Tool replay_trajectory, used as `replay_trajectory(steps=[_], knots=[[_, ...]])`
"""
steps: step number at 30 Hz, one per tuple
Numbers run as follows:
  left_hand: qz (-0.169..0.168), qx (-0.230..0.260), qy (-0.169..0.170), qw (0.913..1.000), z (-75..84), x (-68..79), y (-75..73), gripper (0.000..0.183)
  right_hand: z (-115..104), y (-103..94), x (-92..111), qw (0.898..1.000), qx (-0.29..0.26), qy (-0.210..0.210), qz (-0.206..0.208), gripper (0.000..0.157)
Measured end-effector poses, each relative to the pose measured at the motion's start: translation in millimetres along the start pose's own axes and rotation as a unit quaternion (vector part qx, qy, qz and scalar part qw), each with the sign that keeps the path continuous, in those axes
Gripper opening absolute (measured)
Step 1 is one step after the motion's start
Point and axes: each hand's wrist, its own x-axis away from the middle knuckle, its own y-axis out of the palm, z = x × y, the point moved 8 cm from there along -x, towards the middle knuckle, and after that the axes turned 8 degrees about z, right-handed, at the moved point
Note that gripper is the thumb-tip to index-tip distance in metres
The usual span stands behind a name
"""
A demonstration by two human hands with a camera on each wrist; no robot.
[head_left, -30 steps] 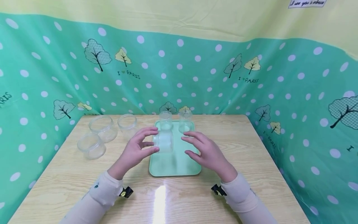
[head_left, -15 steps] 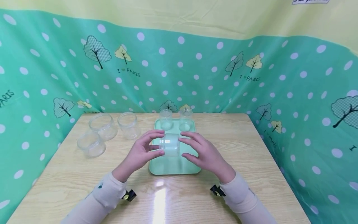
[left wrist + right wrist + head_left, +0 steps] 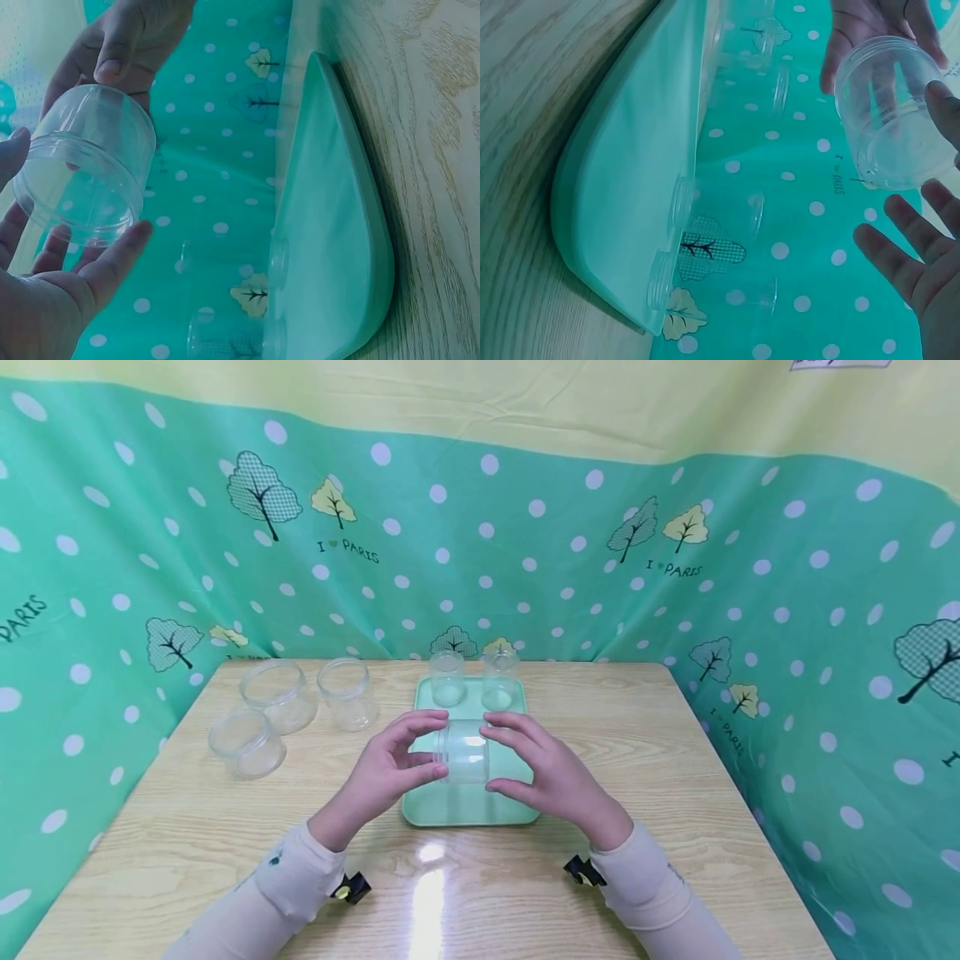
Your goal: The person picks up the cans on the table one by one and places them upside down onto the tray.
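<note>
A clear plastic jar (image 3: 467,752) lies on its side in the air above the green tray (image 3: 471,812), its mouth facing left. My left hand (image 3: 386,772) grips the ringed mouth end, thumb below and fingers above. From the other side my right hand (image 3: 551,777) holds the base end, fingertips and thumb at its edge. The left wrist view shows the open mouth of the jar (image 3: 94,161) between the left thumb and fingers, with the right thumb on the base. Through the clear wall in the right wrist view, the left fingers show behind the jar (image 3: 892,112).
Two narrow clear jars, one on the left (image 3: 447,681) and one on the right (image 3: 499,682), stand at the tray's back. Three wider clear jars, including a large one (image 3: 279,697), stand on the wooden table (image 3: 637,743) at the left. A patterned curtain (image 3: 525,568) surrounds the table.
My left hand has moved the jar rightward, bringing its base to my right hand, whose fingers now meet it. The right hand has hardly moved.
</note>
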Motion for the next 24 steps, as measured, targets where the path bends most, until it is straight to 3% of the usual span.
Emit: replay_trajectory(steps=[14,24], knots=[[0.006,0.020,0.007,0.9998,2.4,1.4,1.0,0.055,-1.3,2.6,-1.5,0.997,-0.067,0.024,0.003,0.077],[-0.010,0.039,0.024,0.9989,4.2,3.5,3.5,0.058,-1.7,5.5,-0.9,0.992,-0.122,0.042,0.012,0.077]])
